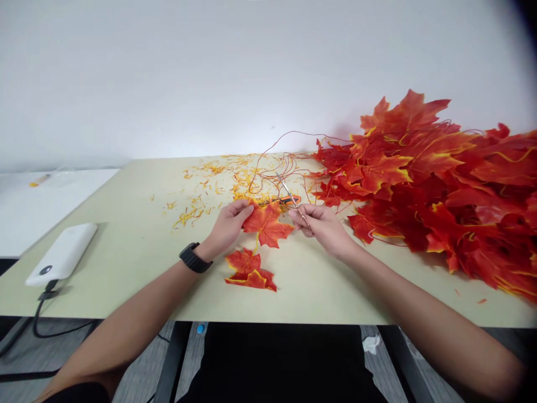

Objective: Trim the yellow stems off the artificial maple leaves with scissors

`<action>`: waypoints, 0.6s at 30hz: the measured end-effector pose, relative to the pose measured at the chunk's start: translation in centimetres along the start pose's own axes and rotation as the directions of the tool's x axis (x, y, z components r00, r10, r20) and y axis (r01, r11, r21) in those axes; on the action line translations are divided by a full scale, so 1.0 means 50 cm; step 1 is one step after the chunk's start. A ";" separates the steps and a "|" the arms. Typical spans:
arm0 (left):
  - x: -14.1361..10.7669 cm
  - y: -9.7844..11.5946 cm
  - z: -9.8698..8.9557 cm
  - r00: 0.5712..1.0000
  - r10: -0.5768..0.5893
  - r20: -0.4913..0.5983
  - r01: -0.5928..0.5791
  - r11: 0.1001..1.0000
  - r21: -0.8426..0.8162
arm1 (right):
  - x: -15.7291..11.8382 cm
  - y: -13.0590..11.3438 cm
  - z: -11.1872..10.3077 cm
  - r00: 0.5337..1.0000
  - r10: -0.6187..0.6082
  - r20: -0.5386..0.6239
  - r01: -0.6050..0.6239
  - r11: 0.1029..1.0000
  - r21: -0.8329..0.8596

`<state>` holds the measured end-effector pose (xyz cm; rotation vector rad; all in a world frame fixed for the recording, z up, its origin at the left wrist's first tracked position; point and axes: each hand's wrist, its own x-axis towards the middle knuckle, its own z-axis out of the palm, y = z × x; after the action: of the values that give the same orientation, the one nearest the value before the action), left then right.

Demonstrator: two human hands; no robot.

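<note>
My left hand (230, 224) pinches the upper left edge of a red-orange artificial maple leaf (268, 225) between thumb and fingers. Below it, joined by a yellowish stem, more small red leaves (250, 271) with yellow edges rest near the front of the table. In my right hand (316, 225) is a slim pair of scissors (287, 189), its silver tips pointing up and away to the left; the handles are partly hidden by my fingers. Just behind the leaf and under the scissors lies an orange and black tool (291, 199), perhaps a cutter.
A big heap of red maple leaves (419, 179) covers the table's right side, with looped thin red strings (279, 162) trailing from it. Yellow trimmings (218, 173) are scattered at the back. A white power bank (62, 254) with a black cable stands at the left.
</note>
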<state>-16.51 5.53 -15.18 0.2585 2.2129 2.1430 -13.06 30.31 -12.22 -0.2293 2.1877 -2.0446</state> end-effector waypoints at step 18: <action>-0.023 0.016 0.031 0.997 0.063 -0.035 -0.064 0.997 -0.042 | 0.017 0.087 0.015 0.993 -0.011 0.114 0.047 0.949 -0.313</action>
<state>-15.07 6.90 -14.52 0.2970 2.2025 2.2401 -13.82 29.67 -16.60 -0.4006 2.4421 -1.6393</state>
